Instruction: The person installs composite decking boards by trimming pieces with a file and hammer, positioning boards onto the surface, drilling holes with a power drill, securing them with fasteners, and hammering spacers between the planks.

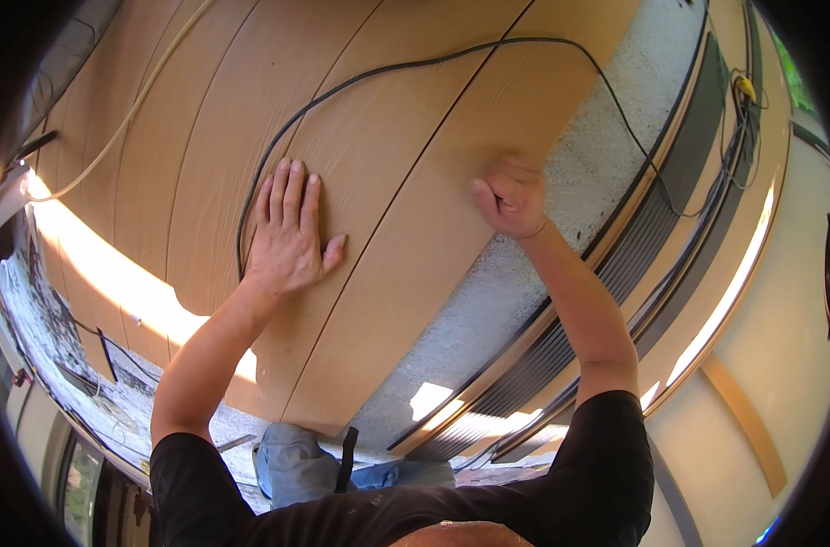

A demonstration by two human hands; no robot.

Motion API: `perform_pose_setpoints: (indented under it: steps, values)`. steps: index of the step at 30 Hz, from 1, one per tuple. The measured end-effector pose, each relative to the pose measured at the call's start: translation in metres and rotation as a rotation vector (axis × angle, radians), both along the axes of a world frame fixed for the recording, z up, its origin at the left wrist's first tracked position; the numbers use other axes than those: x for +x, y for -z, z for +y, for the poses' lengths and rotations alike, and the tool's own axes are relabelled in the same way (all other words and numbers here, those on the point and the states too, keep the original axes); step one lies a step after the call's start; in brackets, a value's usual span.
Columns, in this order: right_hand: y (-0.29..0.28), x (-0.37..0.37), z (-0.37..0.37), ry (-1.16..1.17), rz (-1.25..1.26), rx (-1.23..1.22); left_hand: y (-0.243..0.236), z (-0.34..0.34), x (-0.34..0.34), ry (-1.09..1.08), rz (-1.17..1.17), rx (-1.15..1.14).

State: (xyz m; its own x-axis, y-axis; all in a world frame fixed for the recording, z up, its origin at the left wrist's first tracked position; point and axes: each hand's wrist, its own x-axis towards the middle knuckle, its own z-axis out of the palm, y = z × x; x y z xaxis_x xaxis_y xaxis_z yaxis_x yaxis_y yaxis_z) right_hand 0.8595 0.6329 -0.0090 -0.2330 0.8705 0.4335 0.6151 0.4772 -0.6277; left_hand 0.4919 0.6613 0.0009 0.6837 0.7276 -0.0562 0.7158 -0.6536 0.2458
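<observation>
Wide tan wood-grain planks (415, 301) lie side by side beneath both hands, with narrow dark seams between them. Flat on one plank rests my left hand (292, 242), its fingers stretched out and the thumb spread. My right hand (513, 199) is closed in a fist at the outer edge of the rightmost plank. Slight blur softens its knuckles, and nothing shows inside the fingers. Beside that edge runs a strip of grey speckled surface (488, 296). Whether the fist touches the plank or hovers just over it, I cannot tell.
A black cable (415, 64) loops over the planks around my left hand and runs right. Dark ribbed boards (634, 246) lie stacked at the right, with bundled cables and a yellow connector (746, 88). A beige cord (132, 128) curves at upper left.
</observation>
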Motion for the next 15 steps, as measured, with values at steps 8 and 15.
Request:
perform_pose_setpoints:
  steps: [8,15]
  values:
    - [-0.008,-0.002,-0.002,0.074,-0.165,0.006,-0.021,0.002,0.008,0.004,0.025,-0.034]
    - [-0.024,-0.013,-0.01,0.16,-0.226,0.094,-0.034,-0.008,0.006,0.006,0.062,0.003]
